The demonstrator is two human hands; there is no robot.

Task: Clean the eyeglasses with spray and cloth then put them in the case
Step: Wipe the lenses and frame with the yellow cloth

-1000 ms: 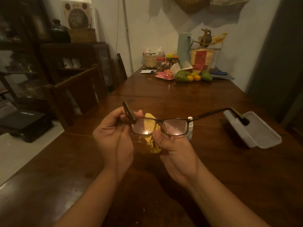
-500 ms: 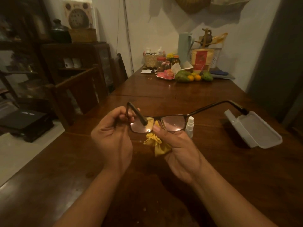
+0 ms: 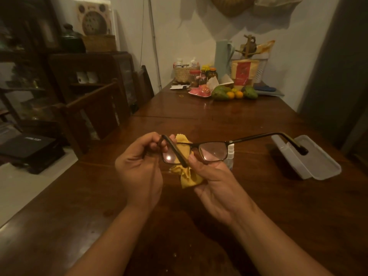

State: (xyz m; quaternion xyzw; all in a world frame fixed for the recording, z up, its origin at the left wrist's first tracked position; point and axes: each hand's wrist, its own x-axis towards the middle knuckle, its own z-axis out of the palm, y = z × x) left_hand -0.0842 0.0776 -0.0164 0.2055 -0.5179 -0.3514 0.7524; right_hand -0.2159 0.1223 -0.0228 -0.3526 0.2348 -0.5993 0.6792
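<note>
**A:** What stands at the far left?
**B:** A wooden chair (image 3: 95,108), drawn up beside the dark wooden table (image 3: 219,120).

**A:** And the left hand?
**B:** The left hand (image 3: 139,172) is raised above the table. Its fingers are curled and pinch the eyeglasses (image 3: 213,153) at the corner where one temple arm joins the frame. That arm slants across the nearer lens.

**A:** Where is the cloth?
**B:** The yellow cloth (image 3: 188,176) is bunched behind and below that lens, between the two hands.

**A:** The right hand?
**B:** The right hand (image 3: 217,184) is palm up. The thumb presses the lower frame near the bridge, and the fingers are closed around the cloth behind the lenses.

**A:** What lies further right?
**B:** A small spray bottle (image 3: 230,151) stands upright on the table, just behind the outer lens. The other temple arm extends fully outward. Its tip overlaps, in this view, the open pale case (image 3: 318,166), which lies on the table well apart from the hands.
</note>
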